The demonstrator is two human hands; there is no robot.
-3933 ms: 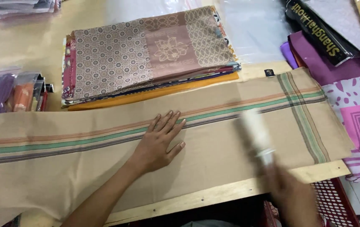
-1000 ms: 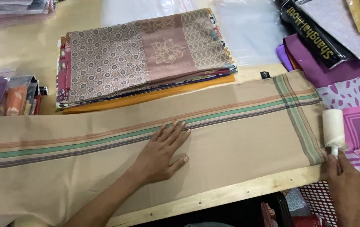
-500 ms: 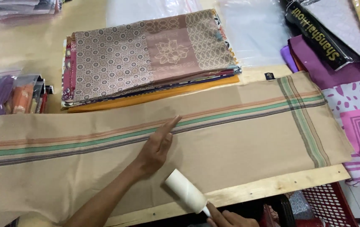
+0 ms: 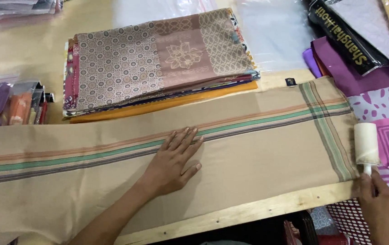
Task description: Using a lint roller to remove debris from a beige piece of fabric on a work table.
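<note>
The left hand (image 4: 174, 161) lies flat, fingers spread, on the beige striped cloth (image 4: 258, 149) stretched along the wooden table edge (image 4: 230, 215). At the cloth's right end the right hand (image 4: 383, 208) grips a white lint roller (image 4: 367, 145), upright just off the fabric. Judging by that, this pass looks finished at this end; I cannot tell how much cloth remains unrolled.

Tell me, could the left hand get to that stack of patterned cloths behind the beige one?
Probably yes: the left hand lies flat on the beige cloth, and only open cloth separates it from the stack of patterned cloths.
</note>
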